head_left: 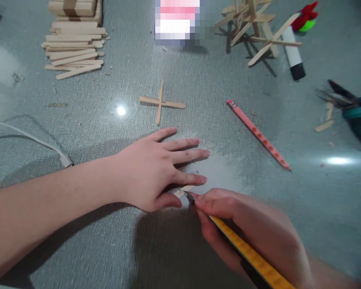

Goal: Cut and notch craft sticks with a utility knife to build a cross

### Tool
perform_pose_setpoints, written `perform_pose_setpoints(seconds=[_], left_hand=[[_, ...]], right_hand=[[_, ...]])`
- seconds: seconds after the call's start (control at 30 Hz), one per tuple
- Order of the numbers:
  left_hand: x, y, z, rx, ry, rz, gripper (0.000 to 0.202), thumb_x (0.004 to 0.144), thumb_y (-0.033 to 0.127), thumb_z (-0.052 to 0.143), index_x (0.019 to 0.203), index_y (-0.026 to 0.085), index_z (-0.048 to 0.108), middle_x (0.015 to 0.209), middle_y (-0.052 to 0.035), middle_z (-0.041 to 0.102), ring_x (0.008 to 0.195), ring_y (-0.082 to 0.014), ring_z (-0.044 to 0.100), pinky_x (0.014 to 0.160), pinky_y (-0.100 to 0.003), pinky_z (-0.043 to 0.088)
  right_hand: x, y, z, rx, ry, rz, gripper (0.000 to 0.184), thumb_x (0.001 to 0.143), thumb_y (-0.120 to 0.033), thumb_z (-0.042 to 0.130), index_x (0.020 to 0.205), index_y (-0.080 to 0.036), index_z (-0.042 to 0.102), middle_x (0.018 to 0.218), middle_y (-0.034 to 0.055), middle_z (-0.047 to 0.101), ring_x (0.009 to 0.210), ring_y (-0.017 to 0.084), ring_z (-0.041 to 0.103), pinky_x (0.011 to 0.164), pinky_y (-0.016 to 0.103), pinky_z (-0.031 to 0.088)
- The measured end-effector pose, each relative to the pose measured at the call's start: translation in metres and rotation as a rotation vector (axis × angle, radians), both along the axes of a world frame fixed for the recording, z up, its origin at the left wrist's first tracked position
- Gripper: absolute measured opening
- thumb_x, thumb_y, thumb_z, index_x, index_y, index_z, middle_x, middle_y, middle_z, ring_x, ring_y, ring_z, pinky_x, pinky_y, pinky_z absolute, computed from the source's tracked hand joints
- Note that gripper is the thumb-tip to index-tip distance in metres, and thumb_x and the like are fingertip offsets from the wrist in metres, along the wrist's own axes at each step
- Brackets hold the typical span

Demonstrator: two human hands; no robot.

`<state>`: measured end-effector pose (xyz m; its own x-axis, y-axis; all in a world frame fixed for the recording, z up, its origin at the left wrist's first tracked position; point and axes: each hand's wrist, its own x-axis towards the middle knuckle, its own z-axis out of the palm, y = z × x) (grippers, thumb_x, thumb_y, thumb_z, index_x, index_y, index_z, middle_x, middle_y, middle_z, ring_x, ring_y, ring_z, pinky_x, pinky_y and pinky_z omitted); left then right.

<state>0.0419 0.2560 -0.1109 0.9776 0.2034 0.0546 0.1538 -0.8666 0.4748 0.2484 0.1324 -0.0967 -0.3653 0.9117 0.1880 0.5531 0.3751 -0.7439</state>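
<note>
My left hand [164, 162] lies flat on the table, its fingers spread. Under it, between thumb and index finger, a short piece of craft stick [185, 189] with small dark marks shows; the rest is hidden by the palm. My right hand [243, 228] is closed round a yellow utility knife [243, 249]. The knife's blade tip touches or nearly touches the stick piece beside my left thumb. Just beyond my left fingers lie two craft sticks joined in a cross [160, 102].
Craft sticks [75, 50] are piled at the back left. A stick structure [252, 24] stands at the back right beside a white marker [294, 54]. Further right are a pink pencil [258, 134] and green-handled pliers [359, 116]. A white cable [33, 138] lies left.
</note>
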Motion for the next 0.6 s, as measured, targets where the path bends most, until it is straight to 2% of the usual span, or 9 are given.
perform_pose_setpoints(seconds=[0.2,0.3,0.47,0.6], left_hand=[[0.0008,-0.0005,0.0005,0.004,0.019,-0.001,0.053,0.093,0.051,0.062,0.142,0.032,0.060,0.163,-0.0058,0.041,0.152,-0.0351,0.036,0.126,-0.061,0.019],[0.0011,-0.0011,0.0006,0.009,0.015,0.001,0.052,0.093,0.050,0.063,0.142,0.032,0.061,0.163,-0.0056,0.042,0.152,-0.0353,0.036,0.126,-0.062,0.019],[0.0007,-0.0011,0.0009,0.025,0.046,-0.005,0.052,0.095,0.051,0.059,0.144,0.033,0.058,0.165,-0.0057,0.038,0.154,-0.0321,0.032,0.126,-0.062,0.017],[0.0006,-0.0014,0.0011,0.026,0.027,0.001,0.051,0.094,0.051,0.061,0.142,0.032,0.060,0.163,-0.0057,0.041,0.153,-0.0337,0.035,0.126,-0.062,0.018]], right_hand=[[0.0019,0.0014,-0.0030,0.075,-0.009,-0.025,0.025,0.083,-0.005,0.056,0.098,-0.025,0.057,0.074,-0.0015,0.072,0.058,0.013,0.072,0.059,0.021,0.061],[0.0017,-0.0001,-0.0050,0.064,-0.011,-0.029,0.029,0.082,-0.003,0.056,0.100,-0.025,0.059,0.077,-0.0003,0.074,0.059,0.014,0.073,0.061,0.021,0.063],[-0.0025,0.0005,-0.0053,0.026,-0.005,-0.026,0.028,0.083,-0.006,0.057,0.100,-0.027,0.062,0.071,-0.0031,0.070,0.052,0.012,0.068,0.053,0.020,0.060],[-0.0061,0.0034,-0.0032,0.014,0.011,-0.020,0.023,0.085,-0.006,0.056,0.095,-0.027,0.060,0.065,-0.0047,0.067,0.051,0.012,0.067,0.051,0.019,0.058]])
